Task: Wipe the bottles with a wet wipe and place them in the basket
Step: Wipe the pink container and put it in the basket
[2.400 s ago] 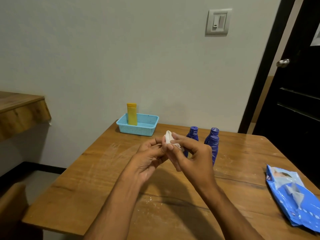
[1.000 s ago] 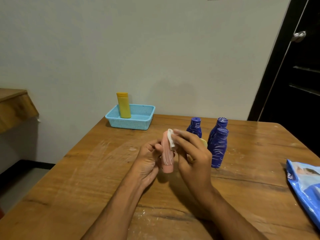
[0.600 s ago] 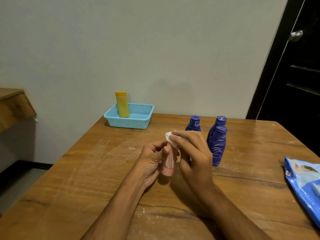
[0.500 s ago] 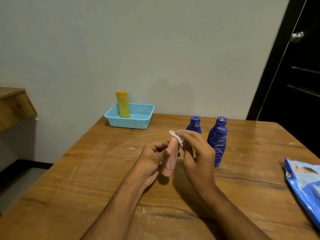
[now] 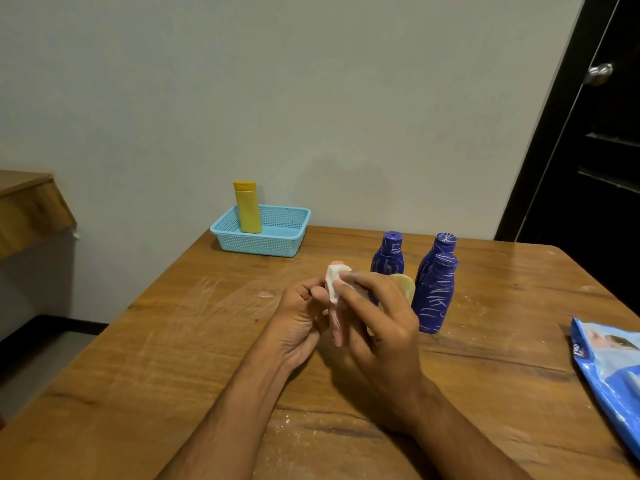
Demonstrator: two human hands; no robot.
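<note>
1. Tabletop point(image 5: 173, 358): basket point(image 5: 263, 242) at the far edge, yellow bottle point(image 5: 247, 207) upright inside.
2. Left hand point(image 5: 298, 327), mid-tabletop: grip curled round the pink bottle point(image 5: 337, 332).
3. Right hand point(image 5: 384, 327): grip pinches the wipe point(image 5: 334, 282) against the bottle's top.

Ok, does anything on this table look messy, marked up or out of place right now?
Yes: the three blue bottles carry white scribble marks, and the wooden table shows pale smears and white specks near its front edge. The yellow bottle stands upright in the light blue basket. Nothing looks tipped or spilled.
</note>
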